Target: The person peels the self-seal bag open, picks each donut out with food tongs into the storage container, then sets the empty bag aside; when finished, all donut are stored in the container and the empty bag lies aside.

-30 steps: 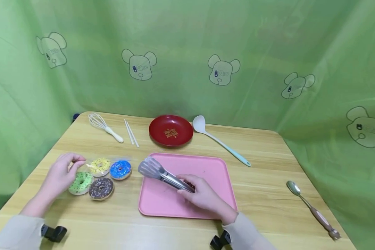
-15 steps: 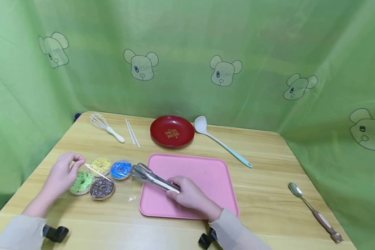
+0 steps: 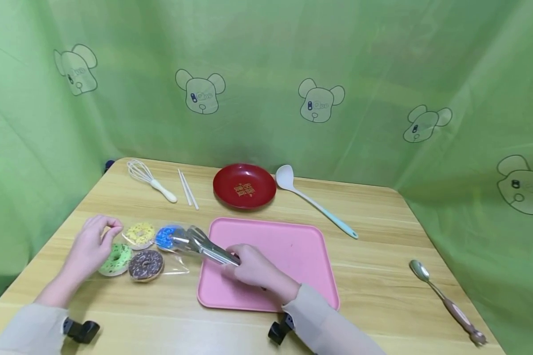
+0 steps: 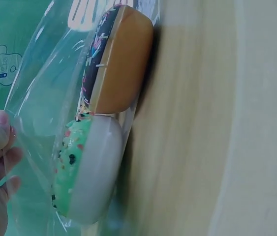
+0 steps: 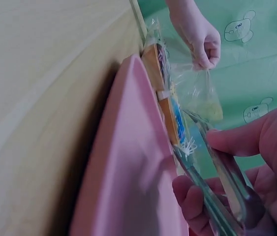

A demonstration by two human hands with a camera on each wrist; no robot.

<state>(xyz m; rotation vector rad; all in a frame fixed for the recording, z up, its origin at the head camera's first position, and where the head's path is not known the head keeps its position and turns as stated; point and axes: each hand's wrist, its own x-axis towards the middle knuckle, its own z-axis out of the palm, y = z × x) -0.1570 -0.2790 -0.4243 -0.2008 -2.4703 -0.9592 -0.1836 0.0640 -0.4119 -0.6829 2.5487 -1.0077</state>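
Note:
My left hand (image 3: 86, 249) pinches the edge of a clear plastic bag (image 4: 42, 105), lifting it above the donuts. In and under the film lie a yellow donut (image 3: 147, 230), a blue donut (image 3: 163, 237), a green donut (image 3: 109, 267) and a chocolate donut (image 3: 138, 273) with sprinkles. My right hand (image 3: 257, 268) grips metal tongs (image 3: 214, 251) over the left part of the pink tray (image 3: 288, 256). The spread tong tips reach the blue donut's right side, one arm low by it and the other above, as the right wrist view shows.
A whisk (image 3: 162, 191), white chopsticks (image 3: 187, 190), a red plate (image 3: 231, 182) and a ladle (image 3: 313, 202) lie along the back of the table. To the right is a spoon (image 3: 446, 301) with a brown handle. Green cloth hangs behind.
My right hand has moved left with the tongs, from over the tray to the blue donut. My left hand has stayed almost in place, while the plastic film has shifted and shows more at right.

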